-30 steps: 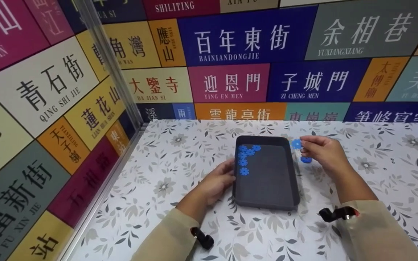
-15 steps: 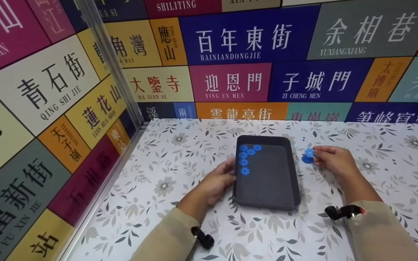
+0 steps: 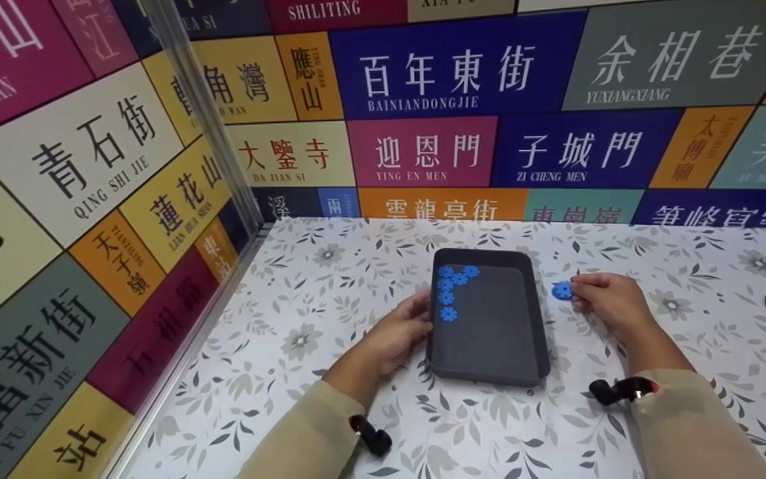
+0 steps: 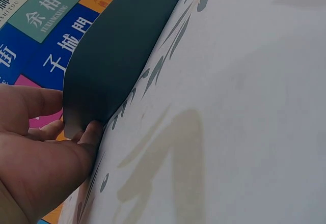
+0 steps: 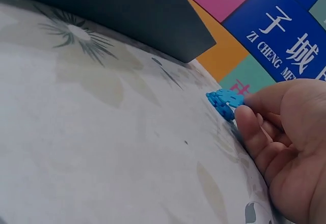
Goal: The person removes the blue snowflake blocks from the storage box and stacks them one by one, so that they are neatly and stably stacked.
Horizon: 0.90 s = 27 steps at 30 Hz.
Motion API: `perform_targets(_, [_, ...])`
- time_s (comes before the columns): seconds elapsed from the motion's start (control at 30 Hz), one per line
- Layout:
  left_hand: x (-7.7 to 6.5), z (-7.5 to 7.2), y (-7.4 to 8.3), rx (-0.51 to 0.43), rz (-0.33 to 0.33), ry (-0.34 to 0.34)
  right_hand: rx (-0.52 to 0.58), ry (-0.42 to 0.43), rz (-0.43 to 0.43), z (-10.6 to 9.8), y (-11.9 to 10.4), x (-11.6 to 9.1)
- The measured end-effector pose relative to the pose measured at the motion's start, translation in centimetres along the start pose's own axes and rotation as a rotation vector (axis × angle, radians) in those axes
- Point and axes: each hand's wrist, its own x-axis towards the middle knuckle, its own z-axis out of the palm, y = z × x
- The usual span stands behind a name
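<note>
In the head view, a dark grey rectangular tray (image 3: 489, 332) stands on the table, with several blue snowflake-shaped discs (image 3: 447, 297) at its far left inside. My left hand (image 3: 393, 336) rests against the tray's left wall, its fingertips (image 4: 48, 102) touching the wall's end in the left wrist view. To the right of the tray, my right hand (image 3: 609, 303) pinches a blue snowflake disc (image 5: 232, 98) by its edge between thumb and index finger. Right under it are more blue discs (image 5: 220, 107) on the table, partly covered by the held one.
A white cloth with grey leaf and flower print (image 3: 330, 412) covers the table. Colourful panels with large lettering (image 3: 416, 153) rise behind it and along its left side. Small black wrist cameras (image 3: 373, 436) sit at both sleeves.
My right hand has drawn away from the tray's right rim and come down with the blue disc over the discs on the table. The left hand and the tray have stayed in place.
</note>
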Motion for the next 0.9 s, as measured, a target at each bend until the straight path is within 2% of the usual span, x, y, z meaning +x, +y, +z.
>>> perform_targets(0.17, [0.02, -0.03, -0.05, 0.004, 0.000, -0.005, -0.067, 0.017, 0.040, 0.13, -0.09, -0.02])
perform_targets(0.43, [-0.09, 0.00, 0.08, 0.015, -0.013, -0.002, -0.092, 0.031, 0.073, 0.36, -0.20, 0.05])
perform_targets(0.67, [-0.17, -0.04, -0.12, -0.003, 0.013, -0.005, 0.000, 0.030, 0.046, 0.43, -0.16, -0.15])
perform_targets(0.9, [-0.07, 0.06, 0.01, -0.005, -0.001, -0.006, 0.034, 0.052, 0.007, 0.86, -0.83, -0.31])
